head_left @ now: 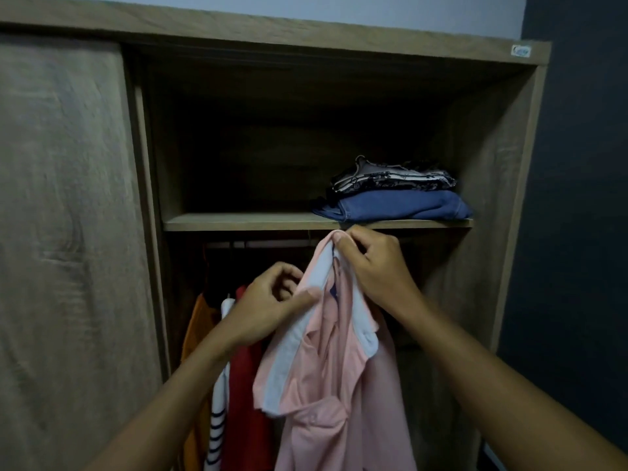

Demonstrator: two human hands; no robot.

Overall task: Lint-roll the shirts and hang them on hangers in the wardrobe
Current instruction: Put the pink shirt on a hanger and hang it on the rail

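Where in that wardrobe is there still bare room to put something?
The shelf is bare left of the folded clothes, which fill its right end. Below, hanging clothes crowd the left; right of the pink shirt held by both hands looks open, though dark.

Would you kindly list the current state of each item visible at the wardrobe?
Pink shirt with white collar: held up at the collar by both hands, below the shelf.
Left hand: pinching the collar.
Right hand: gripping the collar top.
Wooden sliding wardrobe door: slid left, compartment open.
Red shirt: hanging.
Orange garment: hanging.
Striped white garment: hanging.
Folded blue garment: on the wooden shelf.
Patterned dark folded garment: stacked on it.
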